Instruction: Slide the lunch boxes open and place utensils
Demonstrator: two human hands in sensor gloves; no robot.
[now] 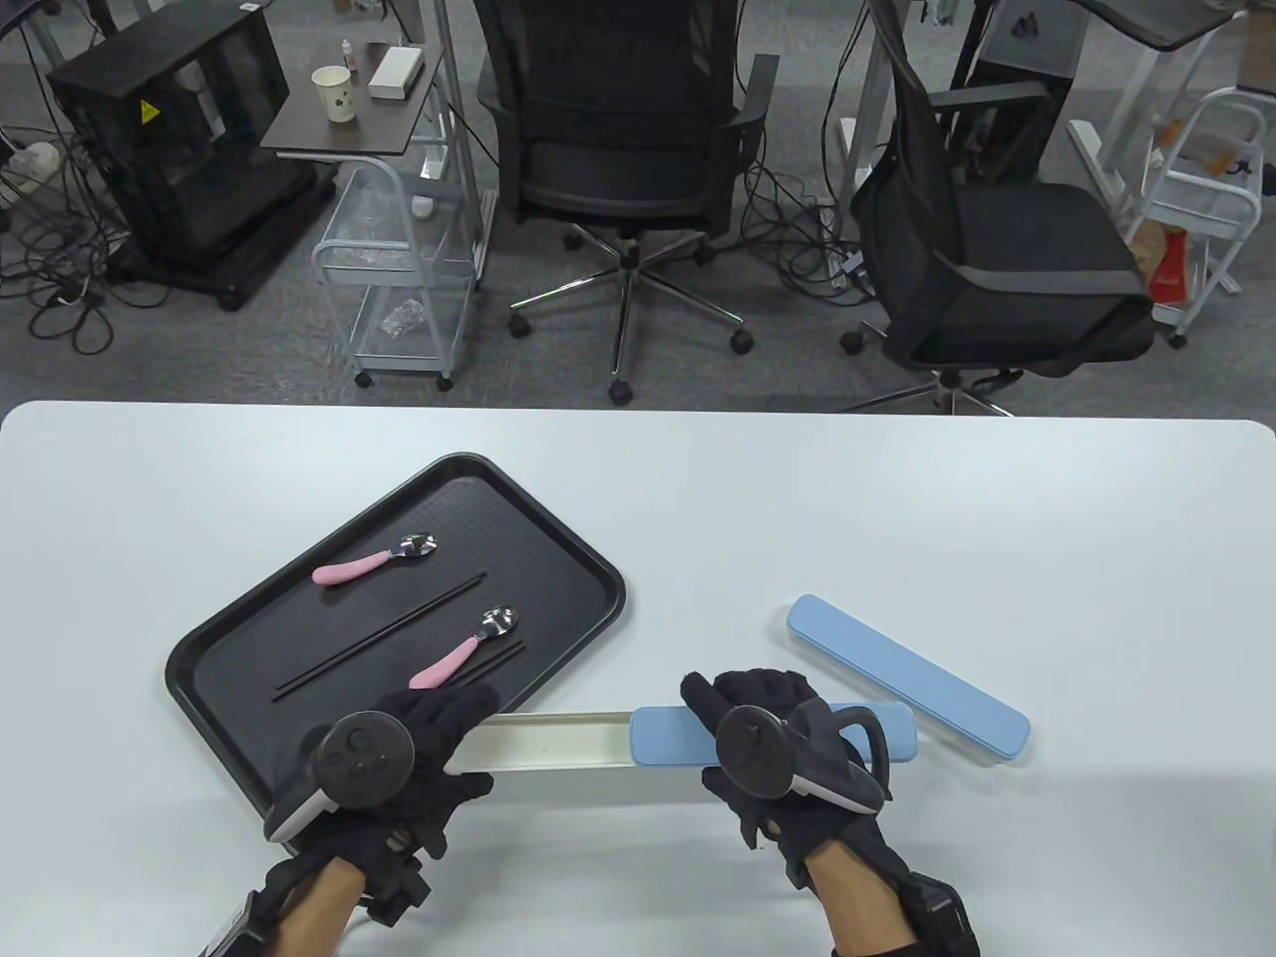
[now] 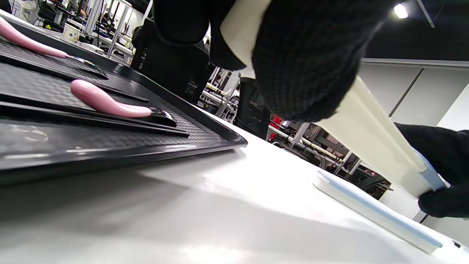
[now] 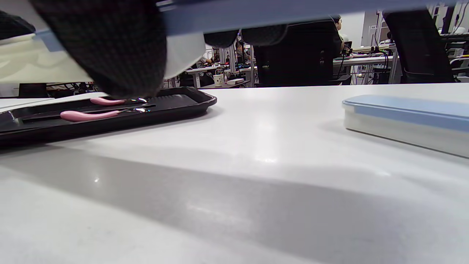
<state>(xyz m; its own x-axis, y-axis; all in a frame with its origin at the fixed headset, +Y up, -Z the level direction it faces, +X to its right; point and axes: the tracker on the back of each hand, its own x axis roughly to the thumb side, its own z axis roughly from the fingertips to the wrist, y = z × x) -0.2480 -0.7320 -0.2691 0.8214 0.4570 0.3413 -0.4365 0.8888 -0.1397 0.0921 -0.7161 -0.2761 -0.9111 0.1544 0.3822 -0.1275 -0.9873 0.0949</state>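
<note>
Both hands hold one long utensil box above the table. My left hand (image 1: 419, 743) grips the left end of its cream base (image 1: 548, 743), also seen in the left wrist view (image 2: 362, 128). My right hand (image 1: 773, 748) grips its blue lid (image 1: 673, 738), slid to the right so the base stands open and empty. A second box (image 1: 907, 678) with its blue lid closed lies on the table at the right, also in the right wrist view (image 3: 406, 119). A black tray (image 1: 299, 608) holds two pink-handled spoons (image 1: 374, 561) (image 1: 464, 648) and black chopsticks (image 1: 384, 633).
The tray's near right corner lies close under my left hand. The white table (image 1: 797, 518) stretches beyond the boxes. Office chairs and carts stand past the far edge.
</note>
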